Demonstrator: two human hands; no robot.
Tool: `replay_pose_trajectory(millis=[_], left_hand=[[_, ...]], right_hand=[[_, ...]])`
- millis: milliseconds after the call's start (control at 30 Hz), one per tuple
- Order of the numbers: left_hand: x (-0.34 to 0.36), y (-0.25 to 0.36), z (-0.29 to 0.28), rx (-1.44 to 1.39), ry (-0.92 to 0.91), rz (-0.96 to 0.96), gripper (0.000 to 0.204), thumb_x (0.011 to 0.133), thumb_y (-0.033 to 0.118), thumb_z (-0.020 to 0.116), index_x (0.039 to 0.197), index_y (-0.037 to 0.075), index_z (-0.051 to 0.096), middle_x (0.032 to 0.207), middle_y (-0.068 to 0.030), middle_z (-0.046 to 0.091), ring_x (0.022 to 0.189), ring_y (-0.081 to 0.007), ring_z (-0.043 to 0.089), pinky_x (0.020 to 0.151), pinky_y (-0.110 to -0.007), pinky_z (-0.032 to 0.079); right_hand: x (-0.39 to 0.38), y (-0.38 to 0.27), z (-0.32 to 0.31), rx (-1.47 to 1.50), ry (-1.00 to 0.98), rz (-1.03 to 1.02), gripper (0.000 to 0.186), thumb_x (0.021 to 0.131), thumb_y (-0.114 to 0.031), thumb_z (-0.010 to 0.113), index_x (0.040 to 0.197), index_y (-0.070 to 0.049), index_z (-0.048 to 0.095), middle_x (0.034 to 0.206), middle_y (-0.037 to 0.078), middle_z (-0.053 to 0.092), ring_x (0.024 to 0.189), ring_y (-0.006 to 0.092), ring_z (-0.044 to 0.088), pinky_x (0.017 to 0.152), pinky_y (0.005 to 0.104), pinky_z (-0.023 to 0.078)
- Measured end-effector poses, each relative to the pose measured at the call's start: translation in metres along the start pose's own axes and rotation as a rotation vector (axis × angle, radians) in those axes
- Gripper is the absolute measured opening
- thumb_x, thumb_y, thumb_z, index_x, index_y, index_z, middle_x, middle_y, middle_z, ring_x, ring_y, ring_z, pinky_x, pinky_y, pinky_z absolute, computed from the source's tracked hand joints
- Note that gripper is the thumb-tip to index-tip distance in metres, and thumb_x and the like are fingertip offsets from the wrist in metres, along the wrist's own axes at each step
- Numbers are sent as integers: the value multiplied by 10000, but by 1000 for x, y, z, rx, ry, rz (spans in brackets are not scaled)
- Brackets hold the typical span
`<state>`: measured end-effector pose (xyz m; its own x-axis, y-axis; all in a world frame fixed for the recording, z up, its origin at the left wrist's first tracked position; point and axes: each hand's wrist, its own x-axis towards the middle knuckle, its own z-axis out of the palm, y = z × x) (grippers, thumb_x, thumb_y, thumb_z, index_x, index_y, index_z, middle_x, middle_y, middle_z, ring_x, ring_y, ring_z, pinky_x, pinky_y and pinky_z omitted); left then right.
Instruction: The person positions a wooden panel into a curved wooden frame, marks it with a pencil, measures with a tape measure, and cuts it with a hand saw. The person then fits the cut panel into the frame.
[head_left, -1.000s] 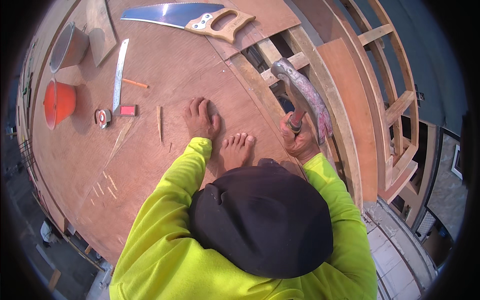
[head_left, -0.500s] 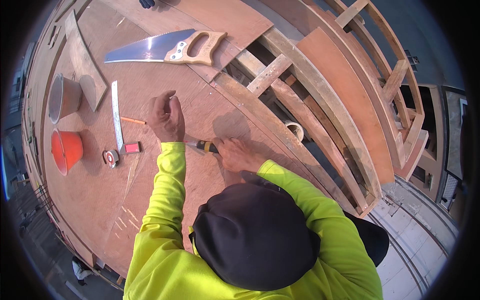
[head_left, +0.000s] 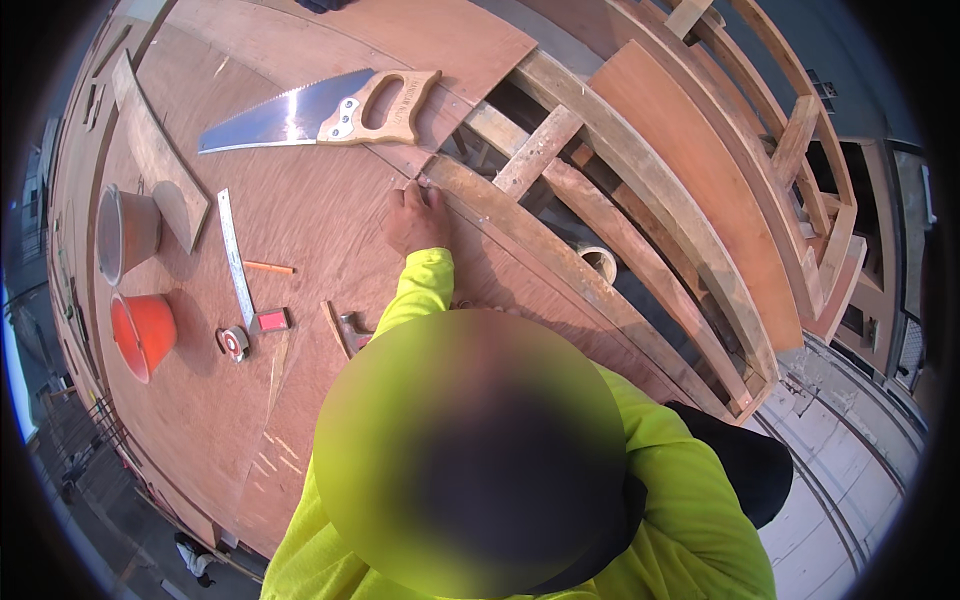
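My left hand [head_left: 415, 220] is down on the plywood sheet [head_left: 320, 215], its fingers curled together beside the corner of the framed opening. Whatever they pinch, if anything, is hidden. Only a sliver of my right hand [head_left: 478, 306] shows past the dark-capped head, so its fingers and anything in them are out of sight. Beyond my left hand lies a handsaw [head_left: 330, 108] with a wooden handle. A wooden stick [head_left: 335, 330] and a small metal tool head [head_left: 350, 322], partly covered, lie beside my left sleeve.
To the left are a try square [head_left: 238, 265], an orange pencil [head_left: 268, 267], a tape measure [head_left: 235, 343], an orange bucket [head_left: 145, 330], a grey bucket [head_left: 128, 230] and a loose board [head_left: 160, 150]. On the right, wooden framing [head_left: 620, 270] surrounds open gaps; a pipe end [head_left: 598, 263] shows inside.
My left hand has moved right and come down at the plywood near the opening. My right hand, earlier gripping a yellow-and-black tool handle, is now mostly hidden behind the head.
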<state>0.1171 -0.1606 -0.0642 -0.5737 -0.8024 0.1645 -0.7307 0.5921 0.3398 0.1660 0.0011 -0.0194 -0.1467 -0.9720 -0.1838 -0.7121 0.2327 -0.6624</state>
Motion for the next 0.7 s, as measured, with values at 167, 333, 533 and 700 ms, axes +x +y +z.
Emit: replay_pose_trajectory(millis=[167,333,533,700], left_hand=[[0,0,-3,-51,44,39,219,825,315,720,972,155,698,960,-61,650,791,-311,674,640,-448,532],[10,18,3,-43,-48,-219,197,838,304,712,934,134,685,975,-81,660,854,-328,674,725,-466,528],[11,23,4,-89,-168,-141,216,869,287,704,991,115,660,998,-122,663,912,-344,662,794,-472,512],[12,7,-7,-98,-83,-200,304,833,335,760,1021,120,656,1046,-90,648,921,-336,660,794,-466,517]], right_hand=[[-5,1,2,25,9,13,218,914,-39,602,1120,-20,671,1179,196,653,1059,348,662,882,429,561],[-4,-8,3,35,14,14,246,927,-55,597,1162,-33,667,1204,192,653,1095,348,649,920,432,544],[-3,-17,-11,61,47,22,281,943,-75,591,1213,-48,662,1235,186,654,1139,349,633,965,436,524],[-20,5,-41,158,80,40,309,955,-92,587,1255,-61,658,1260,181,654,1175,350,620,1003,439,507]])
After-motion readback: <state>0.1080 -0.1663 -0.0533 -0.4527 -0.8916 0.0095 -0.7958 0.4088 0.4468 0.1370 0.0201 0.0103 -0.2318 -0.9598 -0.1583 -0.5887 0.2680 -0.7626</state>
